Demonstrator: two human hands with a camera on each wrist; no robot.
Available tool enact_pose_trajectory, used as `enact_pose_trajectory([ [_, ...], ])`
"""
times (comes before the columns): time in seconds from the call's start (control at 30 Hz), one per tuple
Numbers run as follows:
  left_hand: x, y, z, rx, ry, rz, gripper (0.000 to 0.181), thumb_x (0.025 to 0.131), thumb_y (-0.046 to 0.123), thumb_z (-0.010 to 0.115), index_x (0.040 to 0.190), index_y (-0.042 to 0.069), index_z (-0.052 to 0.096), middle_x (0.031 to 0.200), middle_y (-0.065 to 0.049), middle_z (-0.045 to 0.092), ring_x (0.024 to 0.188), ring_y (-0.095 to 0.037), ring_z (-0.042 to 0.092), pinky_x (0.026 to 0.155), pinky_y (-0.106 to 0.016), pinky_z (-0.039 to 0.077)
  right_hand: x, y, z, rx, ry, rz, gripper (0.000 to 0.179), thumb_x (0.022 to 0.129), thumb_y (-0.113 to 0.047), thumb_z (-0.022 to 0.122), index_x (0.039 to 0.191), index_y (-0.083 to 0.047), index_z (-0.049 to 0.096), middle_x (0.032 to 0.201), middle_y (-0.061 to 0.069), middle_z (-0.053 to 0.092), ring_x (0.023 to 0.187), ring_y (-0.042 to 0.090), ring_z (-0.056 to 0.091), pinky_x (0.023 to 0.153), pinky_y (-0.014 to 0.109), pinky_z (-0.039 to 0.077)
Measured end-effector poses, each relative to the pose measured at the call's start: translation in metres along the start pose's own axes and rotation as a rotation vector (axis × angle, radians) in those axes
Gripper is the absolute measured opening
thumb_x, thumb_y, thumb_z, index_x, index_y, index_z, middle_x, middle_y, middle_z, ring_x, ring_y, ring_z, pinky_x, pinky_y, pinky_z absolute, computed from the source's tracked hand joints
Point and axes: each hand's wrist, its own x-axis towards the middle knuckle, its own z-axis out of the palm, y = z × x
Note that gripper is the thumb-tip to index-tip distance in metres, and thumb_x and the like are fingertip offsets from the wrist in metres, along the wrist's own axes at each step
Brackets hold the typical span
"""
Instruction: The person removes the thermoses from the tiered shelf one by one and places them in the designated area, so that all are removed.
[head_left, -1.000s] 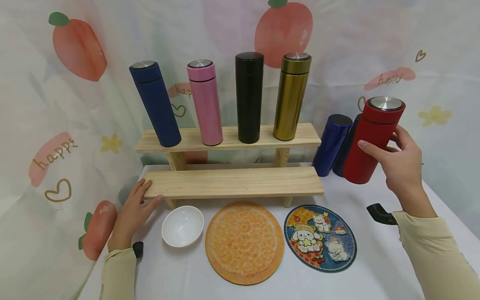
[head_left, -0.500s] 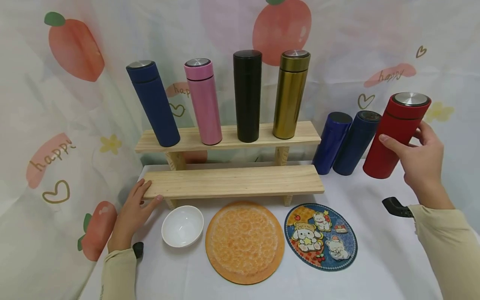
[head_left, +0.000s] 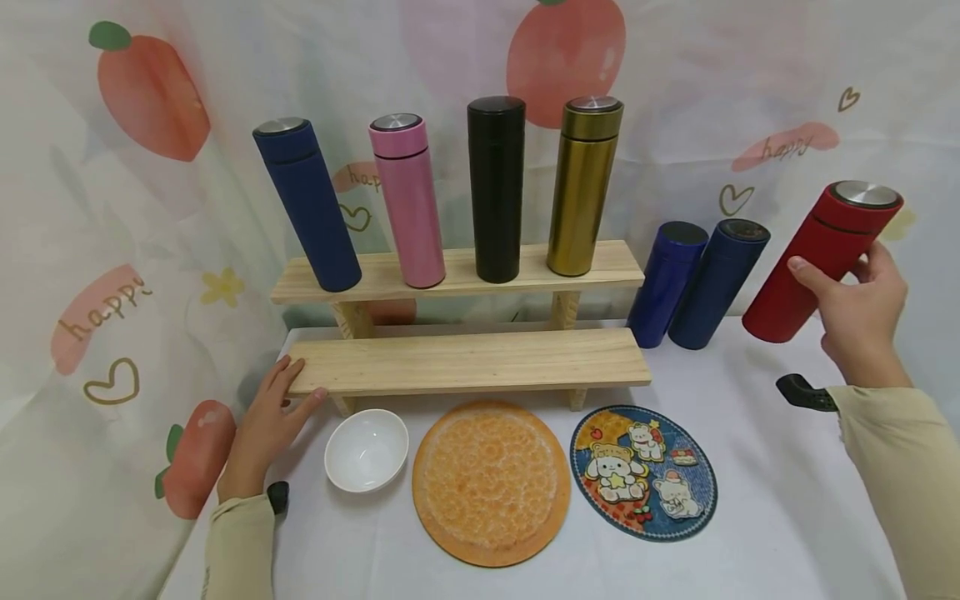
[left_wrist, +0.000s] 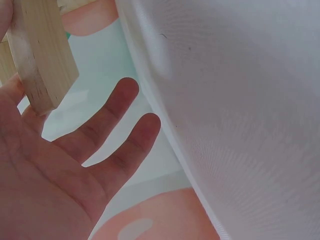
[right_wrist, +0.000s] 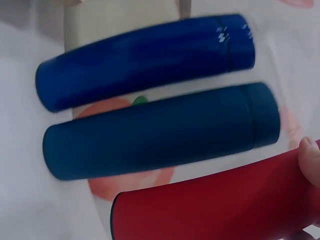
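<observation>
In the head view, my right hand [head_left: 862, 312] grips a red thermos flask [head_left: 821, 262] with a silver lid, tilted to the right. Its base is close to the tabletop; contact cannot be told. In the right wrist view, part of the red flask [right_wrist: 215, 205] shows beside a dark blue flask [right_wrist: 160, 132] and a shinier blue flask [right_wrist: 145, 62]. My left hand [head_left: 266, 425] holds the left end of the lower board of a wooden two-tier rack [head_left: 465, 362]. In the left wrist view, two fingers extend past the board end [left_wrist: 42, 60].
Navy [head_left: 311, 208], pink [head_left: 411, 204], black [head_left: 497, 192] and gold [head_left: 585, 187] flasks stand on the upper board. In front of the rack are a white bowl [head_left: 367, 450], a round orange mat [head_left: 491, 483] and a blue cartoon mat [head_left: 645, 475]. A printed cloth [head_left: 697, 100] hangs behind.
My right hand has carried the red flask rightward, away from the two blue flasks, uncovering the dark blue one. The flask now leans more. The left hand has stayed on the rack.
</observation>
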Motion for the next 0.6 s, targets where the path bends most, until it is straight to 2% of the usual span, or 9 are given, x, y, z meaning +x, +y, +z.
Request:
enact_pose_trajectory([
  [0.2,0.0,0.0,0.0,0.009,-0.011,-0.005,0.089,0.106,0.058,0.062,0.169,0.006,0.028,0.177,-0.019,0.012,0.142,-0.05,0.045,0.114,-0.066,0.041,0.015,0.015,-0.006,0.029,-0.008,0.071,0.072,0.094,-0.027,0.085,0.158,-0.03,0.052,0.146,-0.012,0.052,0.134,0.004,0.044,0.114,0.029,0.042],
  [0.37,0.001,0.0,-0.001,0.007,-0.018,-0.011,0.09,0.106,0.058,0.062,0.169,0.005,0.027,0.177,-0.02,0.011,0.143,-0.05,0.043,0.115,-0.065,0.041,0.026,0.029,-0.005,-0.017,-0.03,0.126,0.075,0.095,-0.032,0.084,0.161,-0.033,0.048,0.15,-0.014,0.049,0.137,0.005,0.041,0.122,0.041,0.036],
  [0.4,0.001,0.0,-0.001,0.007,-0.019,-0.013,0.09,0.106,0.058,0.062,0.169,0.005,0.027,0.177,-0.02,0.011,0.143,-0.05,0.043,0.115,-0.065,0.041,0.028,0.032,-0.005,-0.035,-0.039,0.133,0.076,0.095,-0.034,0.083,0.161,-0.034,0.047,0.151,-0.014,0.048,0.138,0.005,0.04,0.126,0.043,0.029],
  [0.6,0.0,0.002,0.0,0.01,-0.024,-0.028,0.091,0.105,0.06,0.061,0.17,0.005,0.026,0.177,-0.02,0.01,0.145,-0.05,0.041,0.115,-0.065,0.041,0.036,0.047,-0.002,-0.105,-0.063,0.131,0.071,0.098,-0.029,0.08,0.161,-0.035,0.048,0.151,-0.014,0.049,0.136,0.006,0.044,0.126,0.043,0.03],
])
